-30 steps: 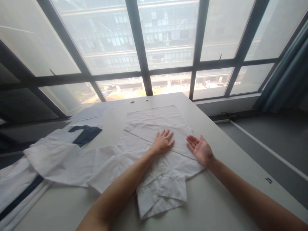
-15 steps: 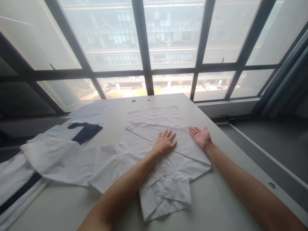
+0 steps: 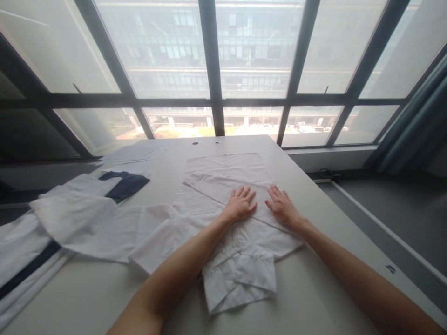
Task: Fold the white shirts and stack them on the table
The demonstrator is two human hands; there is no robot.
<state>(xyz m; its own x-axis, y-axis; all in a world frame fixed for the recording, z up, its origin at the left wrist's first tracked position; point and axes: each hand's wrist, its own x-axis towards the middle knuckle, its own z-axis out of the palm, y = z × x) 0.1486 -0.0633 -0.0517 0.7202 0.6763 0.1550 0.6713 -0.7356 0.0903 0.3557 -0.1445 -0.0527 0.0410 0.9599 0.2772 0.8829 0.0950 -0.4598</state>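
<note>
A white shirt (image 3: pixel 223 186) lies spread on the pale table (image 3: pixel 307 288), its collar end nearest me and one sleeve folded across its body. My left hand (image 3: pixel 240 203) rests flat on the folded sleeve, fingers apart. Close beside it, my right hand (image 3: pixel 281 205) lies palm down on the shirt's right side, fingers spread. Neither hand grips any cloth.
More white garments with dark blue trim (image 3: pixel 122 184) are heaped at the left of the table (image 3: pixel 73 218). The table's right edge drops to a grey floor (image 3: pixel 394 204). Large windows (image 3: pixel 223 70) stand behind the table's far end, and a curtain (image 3: pixel 415 125) hangs at the right.
My right hand was palm up beside the shirt's right edge; it has turned over and come down flat on the cloth next to my left hand. The left hand has stayed in place.
</note>
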